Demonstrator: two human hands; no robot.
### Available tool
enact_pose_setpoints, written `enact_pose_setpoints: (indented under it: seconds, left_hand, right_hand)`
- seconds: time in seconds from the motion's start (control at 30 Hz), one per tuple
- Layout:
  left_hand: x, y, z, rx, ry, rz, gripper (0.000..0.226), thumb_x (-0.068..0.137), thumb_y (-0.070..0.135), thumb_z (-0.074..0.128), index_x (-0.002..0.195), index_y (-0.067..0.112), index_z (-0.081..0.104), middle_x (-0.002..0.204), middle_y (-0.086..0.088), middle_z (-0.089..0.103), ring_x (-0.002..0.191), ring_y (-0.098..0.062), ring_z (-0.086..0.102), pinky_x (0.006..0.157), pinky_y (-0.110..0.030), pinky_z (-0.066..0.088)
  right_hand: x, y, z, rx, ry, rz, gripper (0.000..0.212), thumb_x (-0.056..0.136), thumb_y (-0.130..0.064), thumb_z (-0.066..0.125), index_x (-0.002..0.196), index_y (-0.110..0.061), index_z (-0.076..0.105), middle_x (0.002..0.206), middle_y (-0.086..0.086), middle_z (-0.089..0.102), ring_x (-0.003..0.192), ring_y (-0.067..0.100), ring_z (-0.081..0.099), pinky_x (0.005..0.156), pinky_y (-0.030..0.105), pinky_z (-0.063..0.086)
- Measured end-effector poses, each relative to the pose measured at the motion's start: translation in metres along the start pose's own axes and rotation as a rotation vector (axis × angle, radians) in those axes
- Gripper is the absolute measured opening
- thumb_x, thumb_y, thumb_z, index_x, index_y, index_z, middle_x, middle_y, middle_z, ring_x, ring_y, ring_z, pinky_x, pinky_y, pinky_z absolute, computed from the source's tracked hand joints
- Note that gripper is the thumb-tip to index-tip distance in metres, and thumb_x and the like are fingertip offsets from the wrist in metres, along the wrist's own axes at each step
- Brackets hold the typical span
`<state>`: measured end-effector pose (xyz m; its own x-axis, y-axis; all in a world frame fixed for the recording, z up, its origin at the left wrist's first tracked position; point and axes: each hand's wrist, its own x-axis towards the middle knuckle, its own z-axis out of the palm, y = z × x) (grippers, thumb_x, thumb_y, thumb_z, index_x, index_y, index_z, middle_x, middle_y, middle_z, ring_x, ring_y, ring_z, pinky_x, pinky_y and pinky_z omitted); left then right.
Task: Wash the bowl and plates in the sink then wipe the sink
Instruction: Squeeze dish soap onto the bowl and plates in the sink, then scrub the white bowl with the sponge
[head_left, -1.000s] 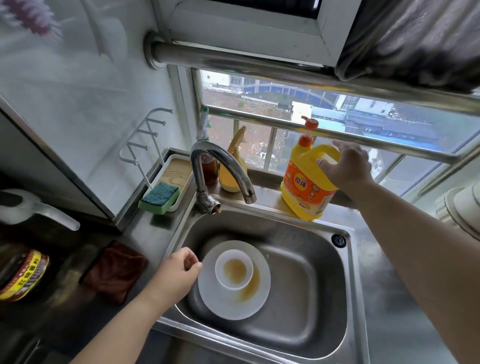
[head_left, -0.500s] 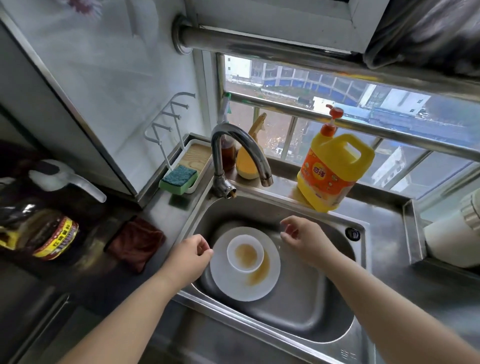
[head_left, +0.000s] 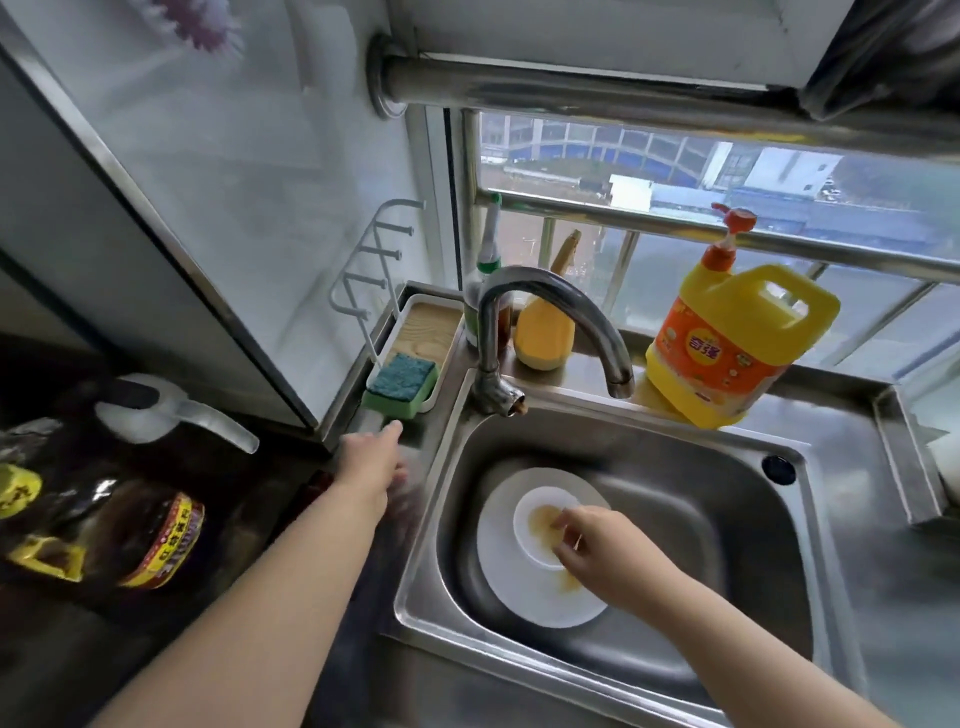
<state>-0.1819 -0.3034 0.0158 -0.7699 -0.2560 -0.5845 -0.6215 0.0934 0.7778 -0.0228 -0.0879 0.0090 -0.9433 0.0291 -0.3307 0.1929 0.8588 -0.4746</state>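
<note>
Head view: bowl (head_left: 543, 525) sits on a plate (head_left: 524, 592) in the sink (head_left: 675, 467). Right hand (head_left: 597, 545) pinches its rim; left hand (head_left: 371, 462), fingers straight, nears the sponge (head_left: 402, 376). Greasy ceramic looks slippery, breakable; grip the rim.

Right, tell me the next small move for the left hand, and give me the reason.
Probably reach a little further and grip the sponge. The left hand is stretched toward it with fingers out, just short of it, while the right hand is at the stained bowl on the plate.
</note>
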Motion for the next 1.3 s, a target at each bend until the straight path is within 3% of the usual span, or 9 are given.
enact_pose_setpoints:
  seconds: [0.23,0.53,0.63,0.73,0.87,0.97,1.07,1.2,1.3]
  left_hand:
    - [0.068,0.024,0.004,-0.186,-0.109,-0.209,0.051,0.089,0.034,0.064,0.132,0.011,0.049,0.123,-0.012,0.056,0.094,-0.026,0.058,0.072,-0.037,0.049]
    - [0.054,0.027,0.012,-0.264,-0.172,-0.089,0.019,0.091,0.004,0.056,0.11,0.003,0.056,0.109,-0.018,0.061,0.092,-0.028,0.061,0.065,-0.035,0.052]
    - [0.014,-0.001,0.008,-0.078,-0.247,0.092,0.016,0.088,0.007,0.061,0.103,0.005,0.057,0.104,-0.018,0.065,0.092,-0.03,0.065,0.077,-0.039,0.055]
    - [-0.028,-0.035,0.008,0.236,-0.408,0.227,0.021,0.088,0.017,0.064,0.106,0.013,0.053,0.101,-0.008,0.064,0.094,-0.023,0.063,0.085,-0.042,0.055]
    - [-0.076,-0.075,0.023,0.453,-0.666,0.285,0.02,0.09,0.017,0.063,0.103,0.022,0.048,0.096,0.003,0.061,0.089,-0.007,0.06,0.064,-0.014,0.046]
    - [-0.093,-0.095,0.037,0.51,-0.771,0.3,0.021,0.087,0.015,0.066,0.095,0.026,0.05,0.09,0.006,0.063,0.083,-0.005,0.062,0.062,-0.011,0.046]
    - [-0.102,-0.106,0.048,0.599,-0.874,0.299,0.02,0.084,0.017,0.068,0.095,0.027,0.054,0.09,0.005,0.065,0.085,-0.011,0.065,0.077,-0.026,0.054]
    - [-0.098,-0.108,0.061,0.751,-0.931,0.29,0.015,0.085,0.006,0.06,0.092,0.019,0.057,0.096,-0.005,0.065,0.078,-0.012,0.058,0.072,-0.021,0.049]
    - [-0.069,-0.106,0.073,0.823,-0.8,0.248,0.01,0.088,0.01,0.058,0.096,0.017,0.056,0.095,-0.007,0.064,0.081,-0.016,0.06,0.065,-0.023,0.048]
  right_hand:
    - [0.004,-0.03,0.023,0.101,-0.018,0.121,0.028,0.094,-0.034,0.05,0.12,-0.026,0.058,0.102,-0.012,0.062,0.087,0.004,0.053,0.081,0.018,0.043]
    - [-0.004,-0.052,0.039,0.312,0.022,0.236,0.025,0.092,-0.03,0.058,0.116,-0.025,0.061,0.083,-0.015,0.062,0.075,-0.003,0.057,0.069,0.005,0.04]
    - [0.001,-0.066,0.036,0.553,0.12,0.338,0.036,0.093,-0.033,0.057,0.127,-0.028,0.05,0.093,-0.01,0.063,0.083,0.002,0.06,0.073,0.009,0.046]
    - [0.011,-0.07,0.041,0.962,0.201,0.53,0.055,0.094,-0.039,0.053,0.143,-0.029,0.029,0.104,-0.009,0.057,0.093,0.01,0.063,0.084,0.03,0.054]
    - [0.01,-0.047,0.055,1.342,0.183,0.756,0.065,0.089,-0.049,0.055,0.145,-0.029,0.027,0.126,0.002,0.054,0.105,0.021,0.06,0.08,0.038,0.055]
    - [0.0,-0.026,0.059,1.372,0.178,0.867,0.071,0.078,-0.053,0.066,0.137,-0.023,0.039,0.122,0.006,0.06,0.102,0.022,0.062,0.074,0.036,0.055]
    - [-0.014,-0.008,0.057,1.373,0.168,0.899,0.085,0.056,-0.059,0.074,0.128,-0.02,0.048,0.111,0.009,0.066,0.095,0.027,0.067,0.08,0.044,0.057]
    - [-0.028,0.018,0.052,1.199,0.247,0.873,0.057,0.08,-0.033,0.07,0.128,-0.012,0.049,0.108,0.008,0.064,0.094,0.024,0.065,0.079,0.036,0.055]
    - [-0.035,0.037,0.05,1.049,0.271,0.883,0.059,0.081,-0.026,0.07,0.132,-0.012,0.046,0.105,0.001,0.059,0.094,0.017,0.061,0.075,0.027,0.049]
